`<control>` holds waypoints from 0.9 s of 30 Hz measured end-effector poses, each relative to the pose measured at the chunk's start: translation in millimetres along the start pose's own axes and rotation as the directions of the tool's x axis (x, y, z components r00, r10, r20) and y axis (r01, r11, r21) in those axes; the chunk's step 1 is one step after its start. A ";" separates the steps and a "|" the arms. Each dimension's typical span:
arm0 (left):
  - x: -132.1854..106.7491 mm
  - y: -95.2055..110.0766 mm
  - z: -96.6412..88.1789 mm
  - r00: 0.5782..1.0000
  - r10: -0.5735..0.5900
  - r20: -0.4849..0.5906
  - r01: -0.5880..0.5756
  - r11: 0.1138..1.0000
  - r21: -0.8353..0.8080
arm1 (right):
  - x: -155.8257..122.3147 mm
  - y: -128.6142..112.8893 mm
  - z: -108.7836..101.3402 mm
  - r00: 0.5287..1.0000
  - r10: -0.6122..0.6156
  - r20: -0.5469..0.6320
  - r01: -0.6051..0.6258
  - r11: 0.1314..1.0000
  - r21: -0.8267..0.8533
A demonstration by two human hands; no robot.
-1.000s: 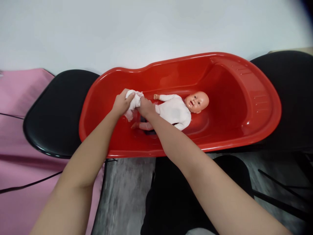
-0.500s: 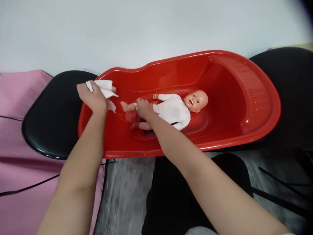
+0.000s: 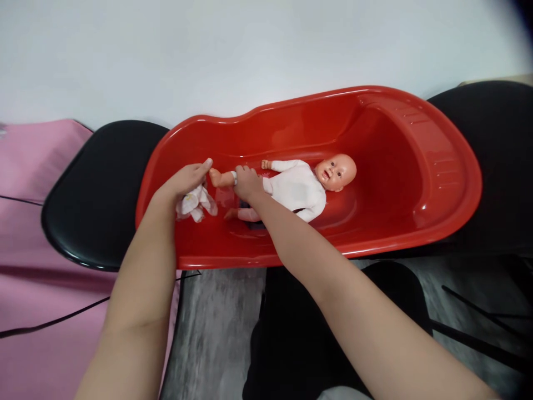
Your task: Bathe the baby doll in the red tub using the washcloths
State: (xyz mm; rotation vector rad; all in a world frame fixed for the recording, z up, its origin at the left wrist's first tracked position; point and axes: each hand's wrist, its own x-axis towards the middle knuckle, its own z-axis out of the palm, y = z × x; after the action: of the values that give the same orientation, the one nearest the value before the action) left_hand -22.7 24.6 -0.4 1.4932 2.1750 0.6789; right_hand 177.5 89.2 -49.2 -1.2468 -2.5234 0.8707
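A baby doll in a white top lies on its back in the red baby bathtub, head to the right and face up. My right hand is wrapped around the lower part of its raised leg, just above a pale band at the ankle. Close to the doll's bare foot, my left hand has its thumb stretched out toward the toes. A crumpled white cloth hangs below the left palm, gripped by fingers that are mostly hidden. The doll's other leg rests lower on the tub floor.
Black stool or chair seats flank the tub under both ends. A white wall rises behind it. Pink fabric covers the left side, crossed by a thin black cord. Another black seat stands below the tub's front edge.
My left hand has moved right and slightly down, from the tub's left rim to beside the doll's foot, carrying the cloth, which now hangs bunched. My right hand keeps holding the leg.
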 end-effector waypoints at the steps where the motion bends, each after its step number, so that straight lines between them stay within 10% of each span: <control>1: -1.4 1.4 -1.4 0.998 -0.030 0.061 0.030 1.000 0.003 | -0.5 -0.3 -0.1 1.000 -0.003 0.001 0.003 1.000 -0.005; 27: 8.1 -21.3 10.9 0.982 -0.102 0.162 0.072 0.981 0.179 | -2.2 -2.2 0.1 0.998 0.046 0.042 -0.045 0.998 -0.032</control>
State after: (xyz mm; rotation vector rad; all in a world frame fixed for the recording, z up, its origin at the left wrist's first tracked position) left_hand -34.7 27.5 -22.5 1.4700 2.1975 0.3278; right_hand 177.4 86.4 -47.8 -1.3138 -2.5603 0.8809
